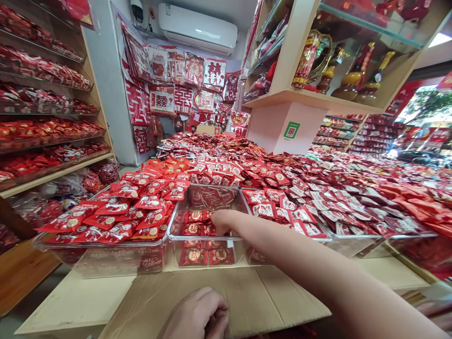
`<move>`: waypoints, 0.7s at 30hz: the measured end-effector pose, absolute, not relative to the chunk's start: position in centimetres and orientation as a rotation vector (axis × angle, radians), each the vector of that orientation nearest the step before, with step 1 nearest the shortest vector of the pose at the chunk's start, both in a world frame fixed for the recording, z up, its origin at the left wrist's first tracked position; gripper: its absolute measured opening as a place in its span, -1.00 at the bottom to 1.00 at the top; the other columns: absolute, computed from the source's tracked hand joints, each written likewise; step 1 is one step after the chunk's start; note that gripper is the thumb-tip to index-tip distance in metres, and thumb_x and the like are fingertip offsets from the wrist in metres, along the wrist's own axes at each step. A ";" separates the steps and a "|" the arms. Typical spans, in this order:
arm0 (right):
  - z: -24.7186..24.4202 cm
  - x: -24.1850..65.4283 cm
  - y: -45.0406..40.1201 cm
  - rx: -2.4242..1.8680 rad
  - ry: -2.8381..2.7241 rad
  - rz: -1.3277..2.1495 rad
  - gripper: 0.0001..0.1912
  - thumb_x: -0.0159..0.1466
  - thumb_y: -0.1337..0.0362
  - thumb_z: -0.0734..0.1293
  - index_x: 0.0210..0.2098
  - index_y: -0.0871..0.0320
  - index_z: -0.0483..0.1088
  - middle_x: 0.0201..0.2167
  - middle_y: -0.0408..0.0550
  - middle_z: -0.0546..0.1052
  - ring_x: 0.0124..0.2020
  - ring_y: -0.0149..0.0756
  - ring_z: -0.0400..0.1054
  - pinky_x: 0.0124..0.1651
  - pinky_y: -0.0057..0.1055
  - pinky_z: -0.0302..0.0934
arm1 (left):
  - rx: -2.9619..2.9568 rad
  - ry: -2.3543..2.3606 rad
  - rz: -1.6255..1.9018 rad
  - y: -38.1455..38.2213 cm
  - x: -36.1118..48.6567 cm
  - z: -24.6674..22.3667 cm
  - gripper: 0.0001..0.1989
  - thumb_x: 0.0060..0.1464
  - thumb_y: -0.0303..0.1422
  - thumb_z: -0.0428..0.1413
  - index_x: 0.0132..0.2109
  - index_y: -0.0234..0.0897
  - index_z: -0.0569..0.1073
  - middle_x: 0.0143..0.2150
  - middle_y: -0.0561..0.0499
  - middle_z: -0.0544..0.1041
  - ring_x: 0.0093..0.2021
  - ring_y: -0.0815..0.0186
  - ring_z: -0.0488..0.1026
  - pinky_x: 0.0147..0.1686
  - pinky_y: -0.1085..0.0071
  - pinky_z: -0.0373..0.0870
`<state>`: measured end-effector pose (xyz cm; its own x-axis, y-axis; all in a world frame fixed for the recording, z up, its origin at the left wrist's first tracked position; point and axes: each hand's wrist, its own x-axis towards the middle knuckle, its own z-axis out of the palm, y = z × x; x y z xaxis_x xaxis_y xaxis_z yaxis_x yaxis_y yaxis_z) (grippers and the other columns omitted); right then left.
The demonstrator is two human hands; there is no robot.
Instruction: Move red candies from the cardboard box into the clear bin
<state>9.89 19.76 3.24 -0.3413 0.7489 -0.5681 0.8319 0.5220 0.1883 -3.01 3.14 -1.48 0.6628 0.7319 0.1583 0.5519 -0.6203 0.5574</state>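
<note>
My right hand [222, 221] reaches down into a clear plastic bin [173, 226], its fingers out of sight below the wrist among the packets. Small red sachets [193, 229] with gold round emblems are stacked in neat rows inside this bin; part of its floor and back wall shows. Below the bin, my left hand [201, 313] is at the bottom of the view with curled fingers, over a cardboard flap [247, 292]. What lies within those fingers, if anything, is hidden.
Heaped red packets [116, 212] fill the bin at left, and more packets [278, 207] pile up at right and behind. A shelf rack [52, 127] stands on the left. A wooden display cabinet [314, 96] overhangs the goods at upper right.
</note>
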 end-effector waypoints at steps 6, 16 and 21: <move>3.1 9.8 19.8 1.300 2.296 -0.085 -0.57 -0.10 0.28 0.36 -0.22 0.31 0.41 -0.24 0.15 0.48 -0.24 -0.13 0.36 -0.32 -0.43 0.22 | 2.387 0.998 0.535 3.2 -3.0 -1.6 -0.87 -0.03 -0.52 -0.05 -0.37 -0.25 0.37 -0.43 0.03 0.43 -0.43 0.35 0.37 -0.46 0.53 0.30; 8.6 11.5 16.3 1.594 2.675 0.073 -0.70 0.13 0.19 0.19 -0.22 0.21 0.38 -0.24 0.02 0.48 -0.24 -0.26 0.34 -0.29 -0.46 0.16 | 2.273 1.002 0.672 2.7 -3.0 -1.8 -0.89 -0.02 -0.48 -0.04 -0.41 -0.23 0.35 -0.47 0.04 0.42 -0.47 0.35 0.36 -0.49 0.52 0.27; 10.4 14.6 2.8 1.258 2.885 -0.931 -0.89 0.06 0.30 0.28 -0.42 0.01 0.44 -0.49 -0.33 0.49 -0.47 -0.55 0.33 -0.43 -0.64 0.15 | 2.234 1.061 0.686 2.4 -2.9 -1.1 -0.89 -0.01 -0.44 -0.03 -0.44 -0.23 0.35 -0.49 0.06 0.40 -0.49 0.34 0.33 -0.50 0.50 0.24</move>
